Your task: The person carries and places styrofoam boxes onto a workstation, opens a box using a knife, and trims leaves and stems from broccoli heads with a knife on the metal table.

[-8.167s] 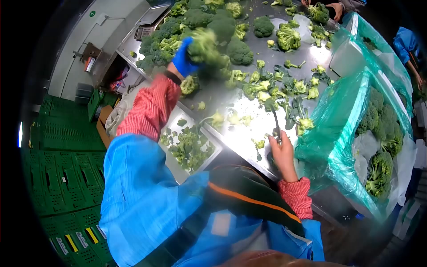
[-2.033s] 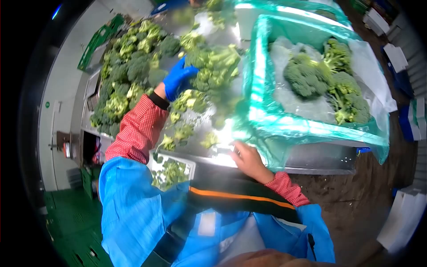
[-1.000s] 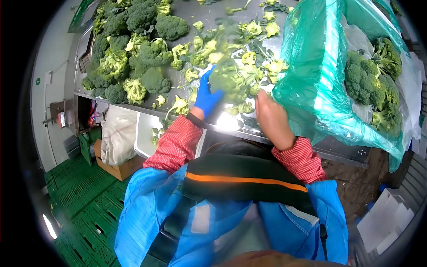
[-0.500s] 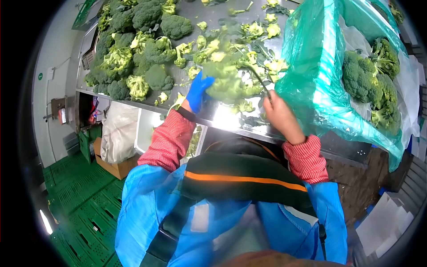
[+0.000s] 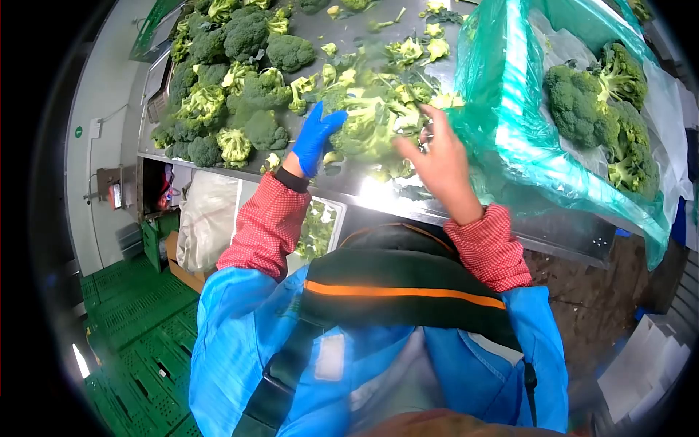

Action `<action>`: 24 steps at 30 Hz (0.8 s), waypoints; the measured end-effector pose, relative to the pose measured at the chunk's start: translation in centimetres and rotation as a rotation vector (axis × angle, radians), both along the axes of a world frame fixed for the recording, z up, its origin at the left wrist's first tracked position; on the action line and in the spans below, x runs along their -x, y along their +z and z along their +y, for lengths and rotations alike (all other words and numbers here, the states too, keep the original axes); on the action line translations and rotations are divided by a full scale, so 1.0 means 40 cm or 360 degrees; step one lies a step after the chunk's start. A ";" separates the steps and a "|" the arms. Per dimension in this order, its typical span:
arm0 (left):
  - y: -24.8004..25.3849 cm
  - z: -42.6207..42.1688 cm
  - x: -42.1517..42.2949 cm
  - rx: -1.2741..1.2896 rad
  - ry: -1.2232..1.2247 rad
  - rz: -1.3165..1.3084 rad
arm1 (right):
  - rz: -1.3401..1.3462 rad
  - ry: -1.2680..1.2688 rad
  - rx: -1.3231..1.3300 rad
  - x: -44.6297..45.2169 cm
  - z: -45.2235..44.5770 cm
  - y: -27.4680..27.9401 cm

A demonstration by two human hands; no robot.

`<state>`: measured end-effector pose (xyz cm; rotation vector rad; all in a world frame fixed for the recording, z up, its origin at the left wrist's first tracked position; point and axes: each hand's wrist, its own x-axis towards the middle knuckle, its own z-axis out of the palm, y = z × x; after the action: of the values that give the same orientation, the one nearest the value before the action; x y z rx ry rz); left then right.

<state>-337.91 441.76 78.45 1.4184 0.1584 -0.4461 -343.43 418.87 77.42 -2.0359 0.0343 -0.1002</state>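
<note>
My left hand [image 5: 318,140], in a blue glove, is against the left side of a blurred, pale green broccoli head [image 5: 364,125] over the metal table. Its visible fingers are spread. My right hand [image 5: 443,164], bare, is at the right of that head, thumb and forefinger apart. A small glint of metal shows between its fingers, where the knife was; most of the knife is hidden. Cut broccoli florets and leaves [image 5: 408,52] lie beyond both hands.
Whole broccoli heads [image 5: 247,36] are heaped at the table's left. On the right stands a crate lined with green plastic [image 5: 513,109], holding several broccoli heads [image 5: 582,105]. Below the table edge is a white bin [image 5: 320,226] with green scraps. Green crates [image 5: 138,328] cover the lower left.
The knife blade, plain in my right hand before, is now mostly hidden. My right thumb and forefinger have spread beside the broccoli head. My left hand has moved slightly left.
</note>
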 end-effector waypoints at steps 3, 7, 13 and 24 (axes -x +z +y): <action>-0.020 -0.004 0.024 0.0023 0.0019 0.0177 | -0.0012 0.0171 -0.0052 -0.001 0.020 0.027; -0.046 0.033 0.029 0.0373 -0.0151 0.0365 | 0.0290 0.0320 -0.0910 -0.017 -0.020 -0.011; -0.044 0.103 0.016 0.1104 -0.0276 0.0538 | 0.0586 -0.0050 -0.1312 -0.028 -0.048 -0.036; 0.032 0.154 -0.047 -0.0146 -0.0331 0.0408 | -0.0800 0.0497 0.1074 0.042 -0.008 0.005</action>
<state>-336.05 447.94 79.72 1.4705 0.2417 -0.8018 -345.10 418.54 77.63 -2.5916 -0.7155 -0.4742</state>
